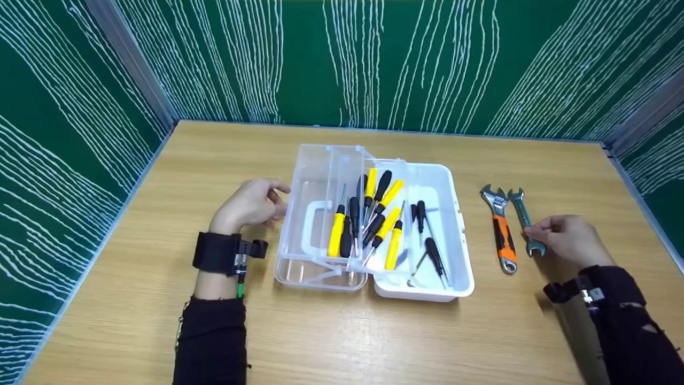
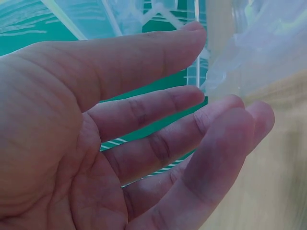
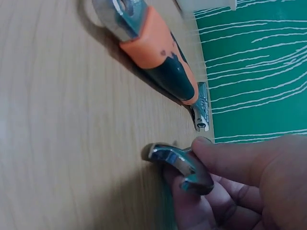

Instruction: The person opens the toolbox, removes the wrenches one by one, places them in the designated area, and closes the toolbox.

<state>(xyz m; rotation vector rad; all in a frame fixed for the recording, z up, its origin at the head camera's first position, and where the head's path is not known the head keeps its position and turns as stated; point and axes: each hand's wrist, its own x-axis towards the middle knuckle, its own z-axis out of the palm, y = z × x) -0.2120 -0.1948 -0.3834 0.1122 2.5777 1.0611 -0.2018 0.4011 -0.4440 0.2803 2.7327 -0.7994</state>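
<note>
My right hand (image 1: 569,238) pinches a double open-ended wrench (image 1: 521,211) near its lower end, between thumb and fingers. In the right wrist view the wrench's near jaw (image 3: 180,163) shows beside the thumb, close to the wood. Just left of it lies an adjustable wrench (image 1: 503,235) with an orange and black handle. Beside the clear lid (image 1: 299,166) of a toolbox is my left hand (image 1: 251,203), its fingers loosely bent; the left wrist view shows nothing between them. Whether its fingertips touch the lid I cannot tell.
The white toolbox (image 1: 464,267) stands mid-table with its lid swung to the left. Several yellow-and-black screwdrivers (image 1: 393,246) and black screwdrivers (image 1: 433,251) lie inside, some seen through clear plastic. Green panels (image 1: 304,64) with white lines border the wooden table (image 1: 331,342).
</note>
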